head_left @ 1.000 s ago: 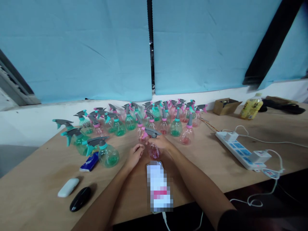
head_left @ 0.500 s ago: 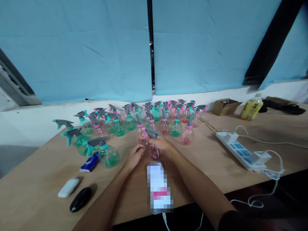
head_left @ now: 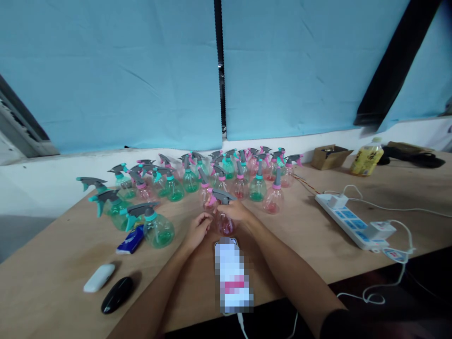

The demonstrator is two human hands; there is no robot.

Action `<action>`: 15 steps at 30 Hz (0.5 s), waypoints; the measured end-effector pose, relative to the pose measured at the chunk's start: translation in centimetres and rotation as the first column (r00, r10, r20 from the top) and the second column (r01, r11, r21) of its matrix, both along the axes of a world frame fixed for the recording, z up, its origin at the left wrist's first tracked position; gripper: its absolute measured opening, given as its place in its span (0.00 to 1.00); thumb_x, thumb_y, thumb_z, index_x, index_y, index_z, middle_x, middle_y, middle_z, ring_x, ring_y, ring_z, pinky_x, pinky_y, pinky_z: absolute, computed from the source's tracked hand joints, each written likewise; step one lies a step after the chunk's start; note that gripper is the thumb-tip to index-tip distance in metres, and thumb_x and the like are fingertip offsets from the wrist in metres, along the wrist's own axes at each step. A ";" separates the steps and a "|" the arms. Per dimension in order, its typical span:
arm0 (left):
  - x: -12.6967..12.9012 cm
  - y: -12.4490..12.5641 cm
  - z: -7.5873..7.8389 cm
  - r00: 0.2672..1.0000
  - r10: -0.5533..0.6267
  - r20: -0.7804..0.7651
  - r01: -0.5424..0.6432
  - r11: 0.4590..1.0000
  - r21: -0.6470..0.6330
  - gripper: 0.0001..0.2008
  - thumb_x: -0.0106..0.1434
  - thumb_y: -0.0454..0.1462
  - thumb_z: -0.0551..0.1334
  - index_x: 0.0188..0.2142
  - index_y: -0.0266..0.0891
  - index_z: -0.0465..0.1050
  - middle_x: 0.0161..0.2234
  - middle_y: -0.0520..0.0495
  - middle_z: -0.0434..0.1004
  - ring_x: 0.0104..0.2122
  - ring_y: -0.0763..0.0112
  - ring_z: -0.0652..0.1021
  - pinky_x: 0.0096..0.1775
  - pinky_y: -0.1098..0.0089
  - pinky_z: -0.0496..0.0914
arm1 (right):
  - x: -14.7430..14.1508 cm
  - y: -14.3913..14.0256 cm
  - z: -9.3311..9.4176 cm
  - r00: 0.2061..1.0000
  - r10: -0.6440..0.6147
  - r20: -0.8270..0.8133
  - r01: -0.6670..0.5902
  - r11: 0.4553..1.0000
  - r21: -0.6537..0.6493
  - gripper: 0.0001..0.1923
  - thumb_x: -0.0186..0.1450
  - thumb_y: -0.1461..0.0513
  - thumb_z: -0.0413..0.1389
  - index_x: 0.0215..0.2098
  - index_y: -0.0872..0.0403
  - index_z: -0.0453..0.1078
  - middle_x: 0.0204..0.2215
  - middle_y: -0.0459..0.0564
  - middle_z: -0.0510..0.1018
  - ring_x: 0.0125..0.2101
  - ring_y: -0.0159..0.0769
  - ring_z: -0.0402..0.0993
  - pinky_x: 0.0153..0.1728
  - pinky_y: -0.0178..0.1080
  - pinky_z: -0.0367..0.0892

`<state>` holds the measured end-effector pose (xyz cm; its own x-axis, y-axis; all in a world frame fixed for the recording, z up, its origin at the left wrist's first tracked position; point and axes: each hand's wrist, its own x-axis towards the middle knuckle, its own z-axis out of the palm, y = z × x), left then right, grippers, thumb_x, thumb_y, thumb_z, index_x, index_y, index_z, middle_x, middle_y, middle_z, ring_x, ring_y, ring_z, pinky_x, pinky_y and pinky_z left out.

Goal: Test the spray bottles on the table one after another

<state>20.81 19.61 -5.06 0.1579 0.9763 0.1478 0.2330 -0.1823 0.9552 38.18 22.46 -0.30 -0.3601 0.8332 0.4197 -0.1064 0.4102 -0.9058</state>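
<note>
A clear pink spray bottle (head_left: pixel 225 227) with a grey and pink trigger head stands upright on the table in front of me. My right hand (head_left: pixel 231 209) is closed around its neck, just under the head, and covers part of it. Just left of the bottle is my left hand (head_left: pixel 200 230), its fingers curled in; whether they hold anything is hidden. A phone (head_left: pixel 233 268) with a lit, blurred screen lies right below the bottle. Behind my hands stand several more spray bottles, among them a pink one (head_left: pixel 273 201) and a green one (head_left: pixel 158 231).
At the left lie a blue packet (head_left: pixel 130 240), a white case (head_left: pixel 99 278) and a glossy black oval object (head_left: pixel 117 294). A power strip (head_left: pixel 349 221) with chargers and white cables is on the right. Behind it are a cardboard box (head_left: pixel 328 159) and a yellow-labelled drink bottle (head_left: pixel 366 160).
The view has shifted very slightly. Both hands keep their places, with my right hand still on the same pink spray bottle.
</note>
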 end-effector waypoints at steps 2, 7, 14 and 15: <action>0.0 0.1 -0.1 1.000 0.001 -0.006 -0.001 1.000 0.003 0.11 0.60 0.45 0.57 0.30 0.40 0.69 0.17 0.59 0.60 0.17 0.77 0.63 0.24 0.75 0.56 | 0.1 0.1 -0.1 1.000 -0.015 0.018 0.015 1.000 -0.012 0.10 0.51 0.68 0.53 0.27 0.53 0.75 0.23 0.43 0.75 0.26 0.29 0.69 0.28 0.31 0.66; -0.1 0.1 -0.2 1.000 -0.009 -0.015 0.010 1.000 0.003 0.11 0.60 0.44 0.57 0.30 0.40 0.68 0.18 0.59 0.60 0.18 0.77 0.62 0.23 0.75 0.56 | 0.1 0.3 -0.9 0.996 -0.077 0.046 0.082 0.991 -0.108 0.08 0.52 0.68 0.54 0.25 0.53 0.75 0.21 0.43 0.74 0.24 0.29 0.69 0.26 0.31 0.64; 0.0 -0.1 0.1 1.000 -0.006 -0.029 0.006 1.000 0.004 0.11 0.61 0.45 0.57 0.30 0.40 0.68 0.17 0.60 0.60 0.17 0.77 0.63 0.24 0.76 0.56 | -0.3 0.7 -1.2 0.996 -0.085 0.006 0.085 0.995 -0.047 0.06 0.53 0.67 0.55 0.25 0.54 0.74 0.20 0.43 0.72 0.26 0.31 0.69 0.28 0.32 0.65; 0.0 0.0 0.1 1.000 -0.002 -0.027 0.002 1.000 0.003 0.11 0.61 0.45 0.57 0.31 0.40 0.68 0.17 0.60 0.61 0.17 0.77 0.63 0.24 0.76 0.56 | -0.4 0.7 -1.3 0.996 -0.089 0.009 0.089 0.996 -0.024 0.05 0.53 0.67 0.56 0.25 0.53 0.73 0.20 0.43 0.72 0.27 0.31 0.69 0.29 0.33 0.66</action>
<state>20.80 19.60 -4.96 0.1642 0.9754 0.1468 0.2586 -0.1862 0.9479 37.81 23.16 -1.57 -0.2875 0.8717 0.3968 -0.0637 0.3960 -0.9160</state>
